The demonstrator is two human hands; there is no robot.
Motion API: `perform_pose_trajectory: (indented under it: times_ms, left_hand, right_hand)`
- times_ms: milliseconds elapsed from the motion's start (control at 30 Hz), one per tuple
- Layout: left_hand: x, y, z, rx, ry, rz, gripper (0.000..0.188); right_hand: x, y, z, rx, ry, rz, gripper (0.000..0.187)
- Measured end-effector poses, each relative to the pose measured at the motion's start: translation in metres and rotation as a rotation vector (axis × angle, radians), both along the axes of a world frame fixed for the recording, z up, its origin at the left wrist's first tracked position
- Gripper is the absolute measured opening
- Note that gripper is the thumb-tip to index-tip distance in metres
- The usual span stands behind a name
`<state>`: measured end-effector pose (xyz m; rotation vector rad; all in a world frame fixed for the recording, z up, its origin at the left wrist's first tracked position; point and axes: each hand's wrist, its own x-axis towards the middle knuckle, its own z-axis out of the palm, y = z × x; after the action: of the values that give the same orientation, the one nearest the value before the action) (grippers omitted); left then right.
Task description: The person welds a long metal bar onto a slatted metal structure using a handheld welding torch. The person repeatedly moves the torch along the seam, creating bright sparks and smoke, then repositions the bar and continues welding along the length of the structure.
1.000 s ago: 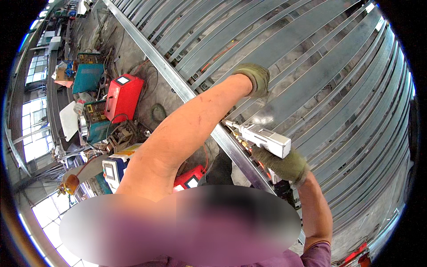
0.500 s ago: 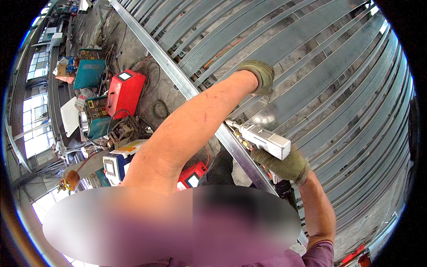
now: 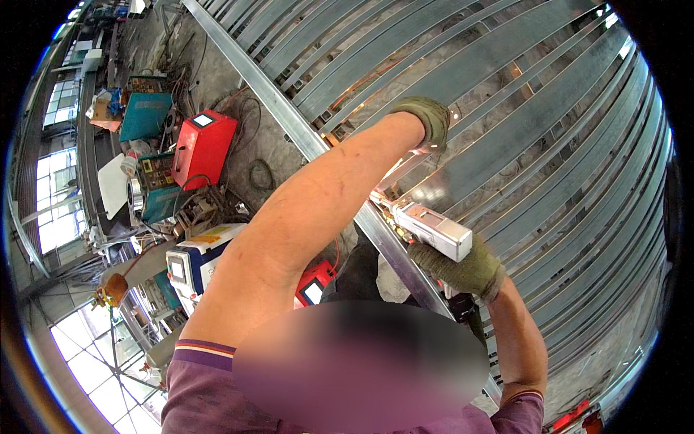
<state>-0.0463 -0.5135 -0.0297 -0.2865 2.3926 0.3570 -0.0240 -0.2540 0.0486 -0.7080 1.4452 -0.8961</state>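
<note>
At the lower edge is a purple shirt (image 3: 210, 394), and two bare forearms come from its sleeves. The right hand (image 3: 463, 271), in a green glove, is clamped around a silver, box-shaped tool (image 3: 434, 230), right of the frame's centre. The tip of this tool is close to a long metal rail (image 3: 260, 87), where an orange light glows. The left hand (image 3: 426, 121), also gloved, is above the centre, over the grey metal slats (image 3: 535, 119); its fingers are hidden, so I cannot tell whether they grip. Small bright spots show beside this glove. Farther, on the concrete floor (image 3: 278, 137) at left, stand a red box (image 3: 210, 155) and a teal machine (image 3: 144, 116). Bright windows (image 3: 58, 173) are at the far left.
</note>
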Motion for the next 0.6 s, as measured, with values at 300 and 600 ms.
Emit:
perform_pose_trajectory:
  times_ms: [300, 600]
  left_hand:
    - [-0.006, 0.004, 0.021, -0.026, -0.093, -0.045, 0.029]
    - [-0.002, 0.004, 0.016, 0.002, -0.039, 0.024, 0.025]
  right_hand:
    - [0.0, 0.002, 0.001, 0.056, 0.043, 0.011, 0.035]
    - [0.0, 0.004, 0.002, 0.181, -0.005, 0.002, 0.038]
